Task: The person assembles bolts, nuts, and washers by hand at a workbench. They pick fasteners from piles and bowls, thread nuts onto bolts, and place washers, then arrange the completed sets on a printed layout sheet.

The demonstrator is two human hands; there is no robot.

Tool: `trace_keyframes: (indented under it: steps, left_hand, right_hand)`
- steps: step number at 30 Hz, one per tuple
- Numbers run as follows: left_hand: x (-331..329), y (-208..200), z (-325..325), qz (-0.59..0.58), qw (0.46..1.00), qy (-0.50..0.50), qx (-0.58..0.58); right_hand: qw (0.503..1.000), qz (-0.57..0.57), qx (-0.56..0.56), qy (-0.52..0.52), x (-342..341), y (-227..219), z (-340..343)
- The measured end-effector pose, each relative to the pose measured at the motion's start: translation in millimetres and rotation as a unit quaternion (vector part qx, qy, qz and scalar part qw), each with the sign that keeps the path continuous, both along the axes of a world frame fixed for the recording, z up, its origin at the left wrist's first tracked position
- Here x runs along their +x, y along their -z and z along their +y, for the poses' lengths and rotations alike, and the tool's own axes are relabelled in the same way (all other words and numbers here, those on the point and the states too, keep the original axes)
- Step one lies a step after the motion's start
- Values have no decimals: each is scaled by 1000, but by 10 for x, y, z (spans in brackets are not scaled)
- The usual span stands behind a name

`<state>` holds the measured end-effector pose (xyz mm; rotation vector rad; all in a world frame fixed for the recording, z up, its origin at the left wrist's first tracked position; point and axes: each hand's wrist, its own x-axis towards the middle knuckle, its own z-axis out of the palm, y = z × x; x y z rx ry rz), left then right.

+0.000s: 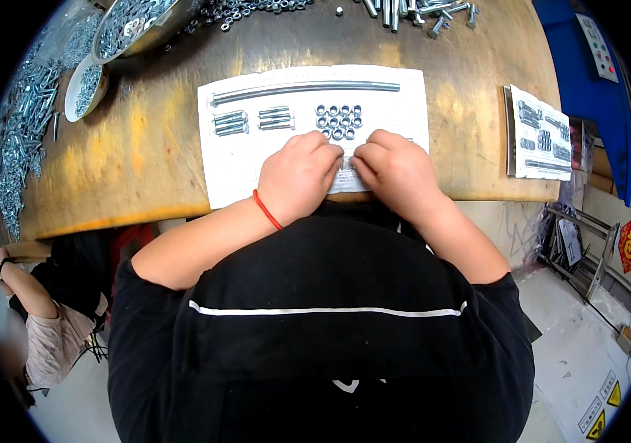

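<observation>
left hand and right hand sit mid-frame below nuts on paper; can't tell if fingers are clamped.

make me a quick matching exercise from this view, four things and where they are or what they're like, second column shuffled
1. white printed sheet
2. cord bracelet
3. printed stack
4. large bowl

A. at the table's right end
B. red, around the left wrist
C. holding washers
D. beneath left hand and right hand

Pairs: 1-D, 2-B, 3-A, 4-C
</observation>
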<state>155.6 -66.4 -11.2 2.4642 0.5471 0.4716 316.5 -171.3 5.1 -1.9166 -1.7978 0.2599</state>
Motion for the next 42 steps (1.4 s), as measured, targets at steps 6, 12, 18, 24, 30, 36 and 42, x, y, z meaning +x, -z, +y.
trace_keyframes:
  steps: [6,12,18,24,30,36,42]
  left_hand:
    - [-149,-58,-39,-46,993,-13,-105]
    - [-37,63,-106,-20,999,33,20]
    - [-50,-31,-93,-31,999,-7,10]
    - [-270,-218,263,-40,997,-62,-37]
    - [-115,-249,1439,9,982,-187,-38]
    - [909,90,1849,57,978,-201,17]
    - [797,131,1968,45,979,-167,-107]
  right_hand:
    - [991,-55,-119,-33,-57,37,46]
    - [995,98,-1,27,-7,-32,-117]
    - [1000,15,18,-10,-99,123,-198]
    - [998,50,-46,-9,-102,40,-149]
    - [990,70,-79,92,454,-321,567]
    - [974,5,-40,222,857,385,1868]
    - [980,162,-42,103,706,357,2124]
